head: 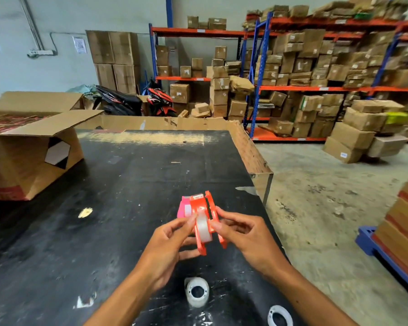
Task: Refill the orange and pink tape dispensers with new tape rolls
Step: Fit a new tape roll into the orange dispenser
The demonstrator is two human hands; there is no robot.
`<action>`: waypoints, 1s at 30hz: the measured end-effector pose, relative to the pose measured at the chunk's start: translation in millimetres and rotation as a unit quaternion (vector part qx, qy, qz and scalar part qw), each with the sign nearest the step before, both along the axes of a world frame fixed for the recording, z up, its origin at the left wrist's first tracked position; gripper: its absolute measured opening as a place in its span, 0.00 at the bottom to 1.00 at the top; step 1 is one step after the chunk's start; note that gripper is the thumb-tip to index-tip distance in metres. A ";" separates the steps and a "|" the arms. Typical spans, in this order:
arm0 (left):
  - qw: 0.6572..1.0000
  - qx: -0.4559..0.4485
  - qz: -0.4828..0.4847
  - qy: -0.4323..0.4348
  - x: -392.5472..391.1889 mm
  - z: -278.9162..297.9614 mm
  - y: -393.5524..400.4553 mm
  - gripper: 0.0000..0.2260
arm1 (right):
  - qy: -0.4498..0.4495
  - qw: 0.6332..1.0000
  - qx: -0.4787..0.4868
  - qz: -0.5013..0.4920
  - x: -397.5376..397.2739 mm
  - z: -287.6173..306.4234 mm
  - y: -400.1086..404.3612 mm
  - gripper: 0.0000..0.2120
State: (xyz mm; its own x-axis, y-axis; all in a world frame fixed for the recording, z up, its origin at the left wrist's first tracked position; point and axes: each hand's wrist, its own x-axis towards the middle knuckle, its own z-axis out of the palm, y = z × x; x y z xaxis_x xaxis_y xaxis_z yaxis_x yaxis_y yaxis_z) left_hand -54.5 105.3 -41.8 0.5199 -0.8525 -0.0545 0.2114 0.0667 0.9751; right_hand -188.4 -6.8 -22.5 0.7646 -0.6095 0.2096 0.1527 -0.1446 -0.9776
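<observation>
Both hands, left (167, 241) and right (243, 234), pinch the orange dispenser (204, 222), a clear roll (201, 228) between its halves; pink dispenser (183, 208) just beyond; uneven squeezing could pop the roll free

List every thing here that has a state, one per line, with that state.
orange dispenser: lifted off the table, held by both hands, clear tape roll seated in it.
tape roll in dispenser: between the orange side plates.
pink dispenser: on the table behind the orange one; whether loaded, cannot tell.
spare roll: lying loose on the table.
second spare roll: loose, at the table's near edge.
cardboard box: open, on its side.
left hand: grip closed on the orange dispenser.
right hand: likewise.
</observation>
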 end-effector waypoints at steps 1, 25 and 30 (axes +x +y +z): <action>1.000 -0.002 0.001 -0.004 -1.2 0.4 0.2 0.17 | -0.002 1.000 -0.007 -0.002 -0.5 -0.7 0.9 0.13; 0.996 -0.051 0.014 -0.074 -3.9 15.5 10.1 0.16 | -0.053 0.997 -0.020 -0.048 4.2 0.3 28.9 0.10; 0.995 -0.052 0.011 -0.090 -1.2 17.2 7.1 0.15 | -0.044 0.998 -0.030 -0.041 1.6 0.4 22.4 0.11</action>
